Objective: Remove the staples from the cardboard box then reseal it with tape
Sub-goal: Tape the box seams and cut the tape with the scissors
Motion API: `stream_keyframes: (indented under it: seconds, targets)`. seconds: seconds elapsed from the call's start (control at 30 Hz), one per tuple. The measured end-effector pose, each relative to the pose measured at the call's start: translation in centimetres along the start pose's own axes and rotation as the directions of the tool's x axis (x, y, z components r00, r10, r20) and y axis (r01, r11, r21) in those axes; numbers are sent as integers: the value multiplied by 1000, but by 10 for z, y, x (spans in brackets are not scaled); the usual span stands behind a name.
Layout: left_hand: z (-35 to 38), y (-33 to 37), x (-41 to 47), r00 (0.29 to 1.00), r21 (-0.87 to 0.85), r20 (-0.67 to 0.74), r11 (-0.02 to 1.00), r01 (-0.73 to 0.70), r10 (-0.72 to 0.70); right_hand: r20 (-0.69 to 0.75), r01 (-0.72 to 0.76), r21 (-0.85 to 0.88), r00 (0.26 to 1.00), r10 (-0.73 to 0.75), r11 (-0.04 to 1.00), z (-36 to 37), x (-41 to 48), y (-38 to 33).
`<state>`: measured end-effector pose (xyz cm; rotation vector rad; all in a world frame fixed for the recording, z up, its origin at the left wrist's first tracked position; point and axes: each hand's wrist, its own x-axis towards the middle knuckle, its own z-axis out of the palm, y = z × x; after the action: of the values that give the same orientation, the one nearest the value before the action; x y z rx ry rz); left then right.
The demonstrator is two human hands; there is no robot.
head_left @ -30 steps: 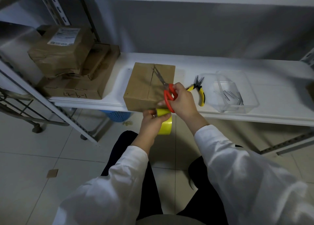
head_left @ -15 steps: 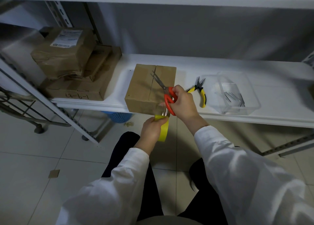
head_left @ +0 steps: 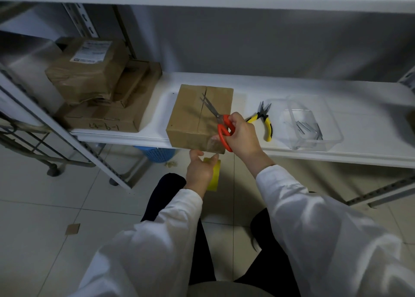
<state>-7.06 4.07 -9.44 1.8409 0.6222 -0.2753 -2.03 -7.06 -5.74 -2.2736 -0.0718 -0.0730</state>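
Sealing stage now, I reckon. The box [head_left: 197, 117] sits at the front lip of the shelf [head_left: 292, 85], plain brown cardboard, square-cornered, its flaps meeting in a centre seam. A glossy clear strip [head_left: 213, 143] shows on its near face, a bit wrinkled there. My right hand [head_left: 242, 137] is curled through the red plastic loops of the scissors [head_left: 221, 130], thin steel blades a little apart, pointing up over the seam. My left hand [head_left: 198, 171] is below the shelf edge, holding the yellow roll [head_left: 213, 180]; how my fingers lie around it is hidden. I see no tape running from roll to box, so the cut looks done. Next: free a hand and rub that tail flat, firm and even. Beside the box, yellow-handled pliers [head_left: 262, 121] and a clear tub [head_left: 332, 141] with pulled staples [head_left: 307, 128], well apart.
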Motion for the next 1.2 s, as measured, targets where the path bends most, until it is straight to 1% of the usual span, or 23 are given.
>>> stream_keyframes:
  seconds: [0.1, 0.13, 0.17, 0.23, 0.3, 0.37, 0.43, 0.5, 0.57, 0.63, 0.67, 0.73, 0.8, 0.87, 0.93, 1.0, 1.1, 1.2]
  targets:
    - [2, 4, -2, 999, 50, 24, 998, -43, 42, 25, -6, 4, 1000, 6, 1000, 0, -2, -2]
    - [3, 4, -2, 997, 42, 41, 997, -59, 58, 27, -9, 4, 1000, 9, 1000, -1, -1, -2]
    - [2, 3, -2, 995, 13, 53, 996, -83, 83, 27, -11, 6, 1000, 11, 1000, 0, -1, -2]
    - [-2, 1, -7, 991, -96, 61, 989, -110, 116, 39, -11, 11, 999, 10, 1000, -2, 1, -1]
    - [-4, -2, -11, 991, -185, 77, 979, -89, 105, 79, -5, 14, 997, 4, 1000, -6, 1, 0]
    - [-3, -5, -12, 990, -209, 108, 976, -65, 89, 109, 21, -20, 994, -19, 1000, -8, 1, 1]
    - [-2, -2, -11, 989, -218, 135, 975, -36, 67, 96, 59, -54, 994, -54, 997, -9, 1, 2]
    - [-1, -1, -8, 989, -235, 144, 972, 8, 27, 78, 66, -51, 995, -62, 997, -7, 0, 2]
    - [0, -2, -5, 991, -241, 130, 971, 9, 23, 69, 64, -57, 996, -60, 996, -5, 0, 1]
    - [0, -1, -6, 995, -256, 91, 967, -5, 30, 92, 47, -56, 995, -42, 997, -7, 1, 0]
    - [0, -1, -6, 997, -271, 76, 963, -8, 30, 114, 29, -31, 993, -26, 999, -10, 3, -1]
    - [0, 1, -5, 998, -303, 64, 953, 8, 13, 163, -31, 88, 987, 17, 996, -17, 5, -4]
    - [-1, 3, -5, 998, -314, 56, 949, 22, -4, 172, -60, 191, 985, 27, 980, -24, 6, -7]
    - [-2, 2, -3, 999, -325, 51, 945, 30, -14, 157, -64, 221, 987, 29, 973, -31, 6, -7]
    - [-3, 3, -4, 999, -336, 45, 942, 17, -2, 197, -79, 239, 980, 31, 968, -38, 5, -4]
    - [-4, 4, -6, 999, -338, 41, 941, 4, 10, 281, -115, 190, 958, 58, 975, -46, 3, 2]
    - [-4, 7, -10, 999, -329, 44, 944, 15, -1, 373, -136, -68, 915, 152, 988, -60, -7, 4]
    - [-4, 7, -12, 998, -317, 57, 947, 49, -32, 452, -192, -131, 862, 231, 973, -71, -17, 7]
